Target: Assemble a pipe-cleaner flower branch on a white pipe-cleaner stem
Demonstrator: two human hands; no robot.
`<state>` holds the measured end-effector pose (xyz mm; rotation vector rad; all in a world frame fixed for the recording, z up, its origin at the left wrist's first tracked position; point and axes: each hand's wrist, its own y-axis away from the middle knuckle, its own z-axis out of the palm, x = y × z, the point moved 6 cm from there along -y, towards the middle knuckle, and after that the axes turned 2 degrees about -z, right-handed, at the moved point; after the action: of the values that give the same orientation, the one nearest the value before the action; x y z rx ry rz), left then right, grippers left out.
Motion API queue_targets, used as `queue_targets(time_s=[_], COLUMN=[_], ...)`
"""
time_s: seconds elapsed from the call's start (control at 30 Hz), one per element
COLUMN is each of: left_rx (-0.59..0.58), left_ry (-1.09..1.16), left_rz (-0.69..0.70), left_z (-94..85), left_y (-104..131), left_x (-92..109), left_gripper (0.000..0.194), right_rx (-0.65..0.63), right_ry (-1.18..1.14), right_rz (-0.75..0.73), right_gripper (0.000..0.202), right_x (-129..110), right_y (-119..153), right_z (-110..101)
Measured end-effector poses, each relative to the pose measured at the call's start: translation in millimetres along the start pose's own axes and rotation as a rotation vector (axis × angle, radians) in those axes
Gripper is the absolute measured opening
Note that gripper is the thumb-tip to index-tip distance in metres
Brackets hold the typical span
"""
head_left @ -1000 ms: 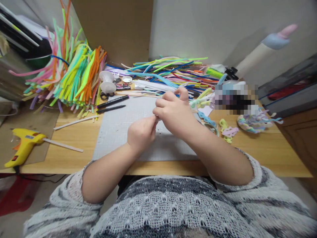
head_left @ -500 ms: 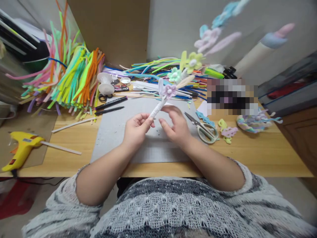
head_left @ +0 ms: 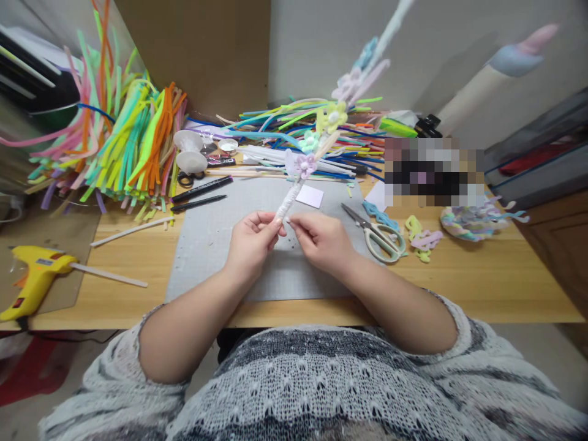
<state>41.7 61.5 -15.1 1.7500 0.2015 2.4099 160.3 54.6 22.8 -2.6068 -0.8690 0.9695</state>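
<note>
My left hand pinches the lower end of a pipe-cleaner flower stem. Its handle is wrapped in white and leans up to the right, with lilac, mint, yellow, pink and blue flowers along it. Close beside the stem's bottom end, my right hand is closed, thumb against fingers; whatever it pinches is too small to make out. Beneath both hands lies a grey cutting mat, and a small white square card rests on it behind the right hand.
Scissors and bent pipe-cleaner pieces lie to the right. A yellow glue gun sits at left, near a large pipe-cleaner bundle. Pens and white spools are behind; more pipe cleaners lie along the back.
My right hand's fingers have closed and come up to the stem's lower end. The flower stem has swung more upright, its top moving left, uncovering the white card.
</note>
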Motion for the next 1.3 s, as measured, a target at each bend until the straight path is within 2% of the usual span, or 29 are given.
queue_targets(time_s=[0.07, 0.13, 0.23, 0.33, 0.4, 0.47, 0.6, 0.8, 0.87, 0.93, 1.03, 1.17, 1.23, 1.3], left_rx=[0.045, 0.091, 0.106, 0.083, 0.073, 0.063, 0.062, 0.007, 0.009, 0.034, 0.063, 0.065, 0.025, -0.037], left_ry=[-0.098, -0.267, -0.649, -1.017, -1.148, -1.185, -1.121, -1.053, -1.053, -1.019, -0.832, -0.391, -0.23, -0.113], left_rz=[0.054, 0.182, 0.383, 0.515, 0.596, 0.651, 0.69, 0.702, 0.693, 0.662, 0.569, 0.334, 0.188, 0.064], left_z=[-2.4, -5.0, -3.7, 1.1, 4.2, 6.1, 5.0, 3.7, 4.0, 3.5, 1.0, -5.6, -5.6, -3.1], left_y=[0.5, 2.4, 8.0, 12.6, 15.1, 16.9, 18.9, 18.4, 18.3, 18.6, 17.1, 6.2, -0.2, -4.0], left_x=[0.1, 4.1, 9.9, 11.4, 13.0, 14.4, 15.0, 14.8, 17.2, 20.6, 24.2, 19.1, 12.6, 6.8], left_gripper=[0.02, 0.016, 0.01, 0.014, 0.015, 0.017, 0.018, 0.025, 0.024, 0.021, 0.015, 0.015, 0.019, 0.024], right_rx=[-0.026, -0.008, 0.024, 0.006, 0.004, -0.004, -0.049, -0.152, -0.096, 0.049, 0.237, 0.231, 0.285, 0.276], right_ry=[0.081, 0.185, 0.348, 0.43, 0.447, 0.457, 0.462, 0.505, 0.553, 0.565, 0.442, 0.208, 0.128, 0.046], right_rz=[-0.042, -0.09, -0.167, -0.23, -0.25, -0.251, -0.257, -0.295, -0.324, -0.361, -0.374, -0.247, -0.148, -0.098], right_gripper=[0.019, 0.019, 0.022, 0.024, 0.021, 0.016, 0.014, 0.022, 0.022, 0.022, 0.021, 0.018, 0.019, 0.022], right_x=[-6.9, -12.8, -17.4, -15.8, -13.8, -12.7, -16.6, -26.9, -34.3, -42.4, -41.6, -13.1, 0.9, 7.7], right_y=[2.2, 3.4, 1.8, -5.2, -11.7, -18.0, -28.8, -49.0, -50.8, -44.6, -21.4, 2.2, 3.9, -0.5], right_z=[1.2, 0.4, -2.2, -5.8, -10.4, -14.3, -17.3, -21.6, -28.1, -37.7, -44.4, -26.1, -19.3, -11.8])
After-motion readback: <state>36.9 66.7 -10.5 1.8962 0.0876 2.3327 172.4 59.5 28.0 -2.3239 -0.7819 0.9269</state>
